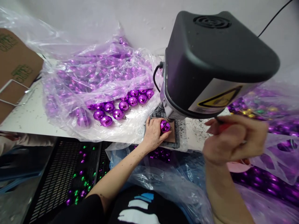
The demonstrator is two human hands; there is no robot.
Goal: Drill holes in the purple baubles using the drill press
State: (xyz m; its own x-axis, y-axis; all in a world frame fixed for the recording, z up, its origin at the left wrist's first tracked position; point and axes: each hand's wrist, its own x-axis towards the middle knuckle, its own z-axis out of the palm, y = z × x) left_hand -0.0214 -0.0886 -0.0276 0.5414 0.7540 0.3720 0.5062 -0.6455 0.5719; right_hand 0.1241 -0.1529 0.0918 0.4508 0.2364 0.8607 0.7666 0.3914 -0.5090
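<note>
White tabletop [30, 116], speckled with dark flecks, runs under a pale wall and carries the whole scene. At the fingertips of the left hand [153, 132], a faceted purple bauble [165, 126] is pinched between thumb and fingers and pressed onto a small brown pad [173, 134] on the dark base plate [177, 141] directly beneath the nose of the black machine head [217, 53]. The right hand [233, 140] is raised beside the machine, its fingers curled tight round a red-handled lever [223, 126] whose grip is mostly hidden in the fist. Just left of the base plate lies a clear plastic bag [98, 77] spilling more purple baubles [118, 109] onto the table. A second bag [275, 109] with purple and mixed-colour balls sits on the right. Farther out, a brown cardboard box [16, 65] stands at the left edge, and a black slatted crate [67, 177] below the table holds stray green and purple bits.
</note>
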